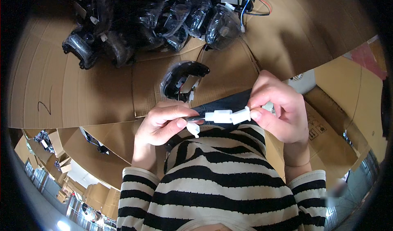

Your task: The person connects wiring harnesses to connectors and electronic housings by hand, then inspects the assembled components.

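Note:
Between thumb and fingers, my left hand (161, 123) grips a short black cable (195, 118). A white plug connector (218, 116) is at the cable's right end, and a second small white connector (193, 128) hangs just below my left fingertips. My right hand (278, 108) is closed in a pinch on a white flared strip (242, 115) that meets the plug; whether it is tape or plastic I cannot tell. Just beyond my left hand, a curved black lamp unit (184, 81) with a clear cover lies on the cardboard.
A pile of similar black lamp units (176, 22) with clear covers and loose wires covers the far part of the cardboard sheet (102, 96). Below its near edge stand open cardboard boxes (331, 137) to the right and more boxes (98, 198) at lower left.

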A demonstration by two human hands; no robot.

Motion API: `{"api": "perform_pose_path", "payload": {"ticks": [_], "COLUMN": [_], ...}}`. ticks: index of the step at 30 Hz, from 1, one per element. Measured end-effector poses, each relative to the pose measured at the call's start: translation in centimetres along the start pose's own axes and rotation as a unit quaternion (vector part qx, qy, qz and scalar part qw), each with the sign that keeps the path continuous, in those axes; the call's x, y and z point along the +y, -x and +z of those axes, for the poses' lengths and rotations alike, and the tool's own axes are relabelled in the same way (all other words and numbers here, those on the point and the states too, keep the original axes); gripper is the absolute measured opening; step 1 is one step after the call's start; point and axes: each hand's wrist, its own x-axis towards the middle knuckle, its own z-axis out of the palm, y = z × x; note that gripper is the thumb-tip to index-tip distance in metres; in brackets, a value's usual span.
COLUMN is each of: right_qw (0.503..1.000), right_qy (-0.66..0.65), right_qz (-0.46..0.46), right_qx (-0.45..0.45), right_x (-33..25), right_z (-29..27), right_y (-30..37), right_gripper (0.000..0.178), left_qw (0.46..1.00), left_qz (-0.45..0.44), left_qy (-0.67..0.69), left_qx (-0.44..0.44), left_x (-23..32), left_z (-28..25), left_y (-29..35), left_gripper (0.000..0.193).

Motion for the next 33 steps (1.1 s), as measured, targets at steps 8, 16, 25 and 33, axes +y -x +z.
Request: {"api": "perform_pose_path", "payload": {"ticks": [8, 16, 25, 33], "right_qw": [0.995, 0.995, 0.997, 0.996], "right_qy": [0.099, 0.09, 0.053, 0.059], "right_qz": [0.021, 0.009, 0.047, 0.015], "right_qx": [-0.021, -0.033, -0.017, -0.069], "right_x": [-0.4, 0.4, 1.4, 2.0], "right_z": [0.3, 0.1, 0.2, 0.5], "right_y": [0.3, 1.0, 1.6, 2.3], "right_gripper": [0.007, 0.006, 0.005, 0.007], "left_qw": [0.998, 0.985, 0.655, 0.372], "left_qz": [0.014, 0.009, 0.252, -0.403], "left_qy": [-0.047, -0.174, -0.273, -0.642], "left_qx": [-0.03, -0.01, 0.657, 0.535], "left_x": [0.5, 2.6, 17.8, 10.0], "left_z": [-0.4, 0.3, -1.5, -10.2], "left_y": [-0.3, 1.1, 27.2, 33.6], "left_gripper": [0.017, 0.019, 0.019, 0.02]}}
